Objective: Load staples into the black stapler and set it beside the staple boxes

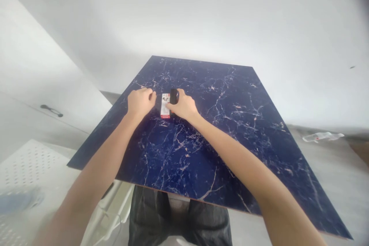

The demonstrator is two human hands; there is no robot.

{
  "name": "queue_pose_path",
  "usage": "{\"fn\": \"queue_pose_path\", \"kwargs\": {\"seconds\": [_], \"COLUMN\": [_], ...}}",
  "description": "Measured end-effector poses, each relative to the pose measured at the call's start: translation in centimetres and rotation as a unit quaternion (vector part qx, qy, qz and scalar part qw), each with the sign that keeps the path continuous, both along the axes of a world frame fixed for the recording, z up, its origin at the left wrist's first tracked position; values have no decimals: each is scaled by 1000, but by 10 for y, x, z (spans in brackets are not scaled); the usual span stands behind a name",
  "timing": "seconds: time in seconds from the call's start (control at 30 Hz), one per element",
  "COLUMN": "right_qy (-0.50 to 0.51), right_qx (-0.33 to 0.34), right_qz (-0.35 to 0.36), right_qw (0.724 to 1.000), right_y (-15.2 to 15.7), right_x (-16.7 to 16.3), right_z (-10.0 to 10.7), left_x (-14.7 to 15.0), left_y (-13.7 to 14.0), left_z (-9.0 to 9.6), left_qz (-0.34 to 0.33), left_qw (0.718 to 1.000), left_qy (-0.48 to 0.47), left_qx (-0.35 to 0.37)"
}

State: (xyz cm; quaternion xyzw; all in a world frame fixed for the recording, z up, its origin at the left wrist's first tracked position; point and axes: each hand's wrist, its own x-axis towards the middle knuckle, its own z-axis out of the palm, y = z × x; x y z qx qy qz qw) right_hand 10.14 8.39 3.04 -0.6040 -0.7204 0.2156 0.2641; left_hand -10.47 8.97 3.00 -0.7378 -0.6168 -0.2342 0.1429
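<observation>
A square, glossy dark-blue marbled tabletop (pixel 230 138) with pale veining carries both outstretched forearms. The left hand (pixel 140 102), curled into a loose fist, rests just beside a small white-and-red rectangular card packet (pixel 165 107) lying flat near the tabletop's middle. The right hand (pixel 184 107) grips a small black oblong object (pixel 173 96) at the packet's right edge.

Tabletop (pixel 230 130) glossy blue marble-look; small box (pixel 165 106) printed card.
</observation>
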Motion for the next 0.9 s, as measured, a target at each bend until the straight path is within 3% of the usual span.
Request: {"fn": "queue_pose_path", "kwargs": {"seconds": [0.13,0.23,0.37,0.47,0.53,0.63,0.73,0.9], "right_qy": [59,79,95,132,158,182,196,178], "right_qx": [-44,-54,-60,-87,-104,-119,-121,-102], "right_qz": [21,14,-1,49,92,119,101,84], "right_qw": [997,995,994,986,978,969,968,975], "right_y": [5,15,39,54,59,64,72,88], "right_x": [-46,-52,-32,-22,-22,-27,-29,-26], "right_z": [1,4,-2,-15,-23,-29,-30,-32], "left_x": [-23,-32,-39,-43,-47,-53,-54,-29], "left_y": [12,16,14,10,8,10,11,5], "left_z": [0,4,15,21,23,22,21,23], "left_qz": [13,-31,-149,-217,-239,-214,-192,-249], "left_qw": [1000,993,947,906,892,900,912,926], "left_qy": [-18,-115,-221,-205,-184,-156,-140,-121], "left_qx": [4,-23,-180,-301,-336,-346,-335,-255]}}
